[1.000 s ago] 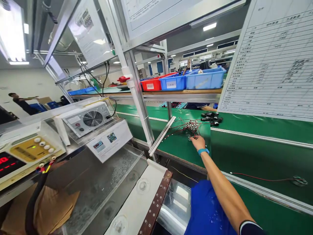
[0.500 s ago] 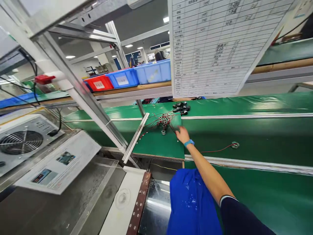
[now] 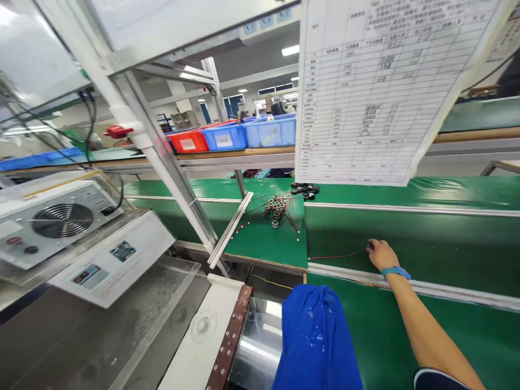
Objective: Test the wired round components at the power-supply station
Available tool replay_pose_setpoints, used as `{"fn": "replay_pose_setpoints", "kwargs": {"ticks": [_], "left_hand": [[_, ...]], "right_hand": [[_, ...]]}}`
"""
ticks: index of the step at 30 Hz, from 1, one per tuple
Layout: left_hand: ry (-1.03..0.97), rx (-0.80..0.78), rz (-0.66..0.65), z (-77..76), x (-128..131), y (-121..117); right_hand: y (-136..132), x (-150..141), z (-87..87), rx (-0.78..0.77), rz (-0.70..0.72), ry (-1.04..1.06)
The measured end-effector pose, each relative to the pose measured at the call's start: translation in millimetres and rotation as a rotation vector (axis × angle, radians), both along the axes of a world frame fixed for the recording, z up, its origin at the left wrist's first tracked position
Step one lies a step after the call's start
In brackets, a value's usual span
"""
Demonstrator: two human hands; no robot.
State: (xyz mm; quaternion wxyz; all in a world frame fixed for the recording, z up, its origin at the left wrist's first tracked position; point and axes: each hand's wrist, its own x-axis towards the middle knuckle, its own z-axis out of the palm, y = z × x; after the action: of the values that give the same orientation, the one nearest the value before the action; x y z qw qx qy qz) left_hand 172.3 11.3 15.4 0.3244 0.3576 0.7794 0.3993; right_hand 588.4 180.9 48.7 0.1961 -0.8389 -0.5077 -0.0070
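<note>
Near the green belt's [image 3: 426,230] near edge | right hand [image 3: 382,255] pinches small wired part [image 3: 370,245] | left hand out of view, can't tell state | red wire [image 3: 337,255] runs toward table's [image 3: 260,245] right edge | wired-part pile [image 3: 277,205] on table | black parts [image 3: 305,190] by its far right corner

white lights [image 3: 290,50] on a grey ceiling [image 3: 254,64] above a metal post [image 3: 166,162] and a wood-edged shelf [image 3: 268,153]

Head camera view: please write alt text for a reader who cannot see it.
A right hand with a blue wristband has its fingertips at a small part with a red wire, over a green surface. To its left lies a cluster of wired parts; a red bin and blue bins stand on a shelf behind.
</note>
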Motion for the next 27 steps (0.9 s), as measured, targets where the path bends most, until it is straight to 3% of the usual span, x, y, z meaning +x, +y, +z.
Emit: {"fn": "replay_pose_setpoints", "kwargs": {"ticks": [3, 6, 8, 11, 13, 15, 19, 23, 27], "left_hand": [[0.003, 0.085, 0.119, 24.6, -71, -16], [0.009, 0.144, 0.283, 54.9, -139, -48], [0.005, 0.193, 0.345, 79.0, -159, -73], [-0.073, 0.364, 0.160, 113.1, -148, -96], [-0.165, 0.390, 0.062, 124.5, -134, -98], [-0.269, 0.394, 0.078, 121.0, -127, -97], [-0.614, 0.347, 0.290, 80.3, -142, -120], [-0.799, 0.384, 0.483, 38.7, -165, -168], [-0.885, 0.372, 0.537, 22.1, -173, -205]], "right_hand": [[-8, -59, 48.8, 0.279, 0.234, 0.019], [-27, -151, 104.4, 0.451, 0.586, 0.124], [-42, -221, 132.0, 0.517, 0.877, 0.226], [-63, -330, 147.3, 0.503, 1.277, 0.383], [-75, -402, 138.4, 0.404, 1.491, 0.482], [-89, -471, 116.5, 0.255, 1.652, 0.550], [-121, -583, 54.7, -0.092, 1.739, 0.439], [-153, -644, 5.8, -0.321, 1.665, 0.111], [-176, -663, -16.5, -0.355, 1.574, -0.084]]}}
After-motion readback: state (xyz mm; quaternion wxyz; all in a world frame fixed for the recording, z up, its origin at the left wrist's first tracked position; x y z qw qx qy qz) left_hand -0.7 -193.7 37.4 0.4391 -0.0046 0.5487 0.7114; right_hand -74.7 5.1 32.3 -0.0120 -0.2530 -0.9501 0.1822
